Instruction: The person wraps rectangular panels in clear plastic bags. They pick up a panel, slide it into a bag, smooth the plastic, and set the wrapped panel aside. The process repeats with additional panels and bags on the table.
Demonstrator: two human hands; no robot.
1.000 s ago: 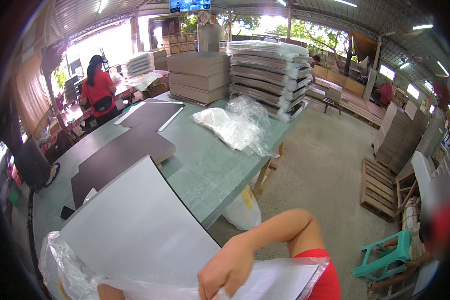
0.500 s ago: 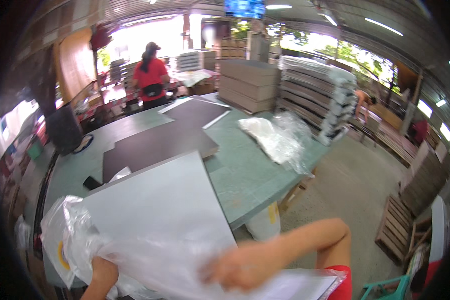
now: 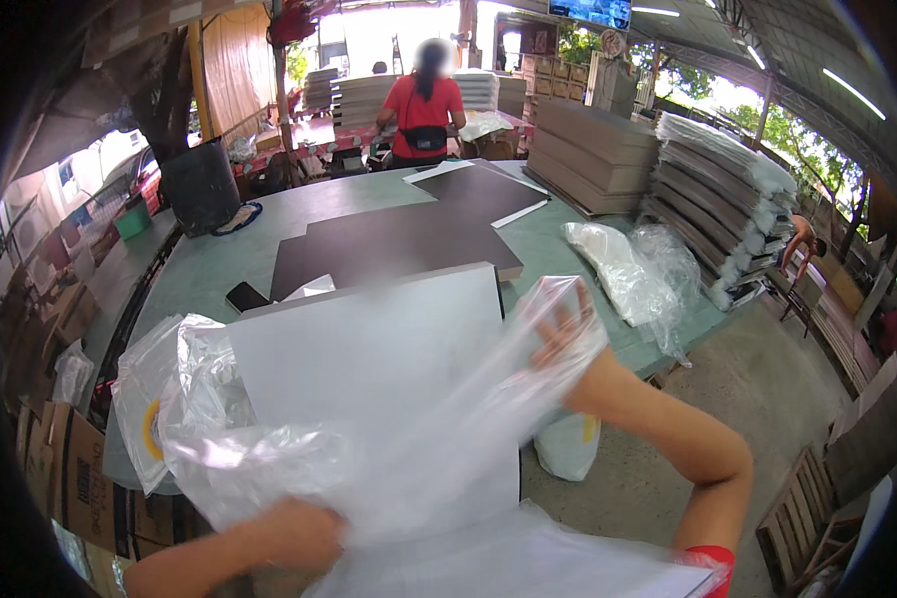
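The white board lies at the near side of the desk, partly under clear film. The right hand has its grip half spread within the film, seemingly to lift it off the board; the left hand, blurred, meets the film lower down, its grip unclear. Counted: one white board, one phone, one brown stack, one wrapped stack.

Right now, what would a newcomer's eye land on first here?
Probably the clear plastic film over the right hand, in front of the pale board near center. Next, the tall stack of plastic-wrapped boards at the far right of the green table, and the person in a red shirt beyond it.
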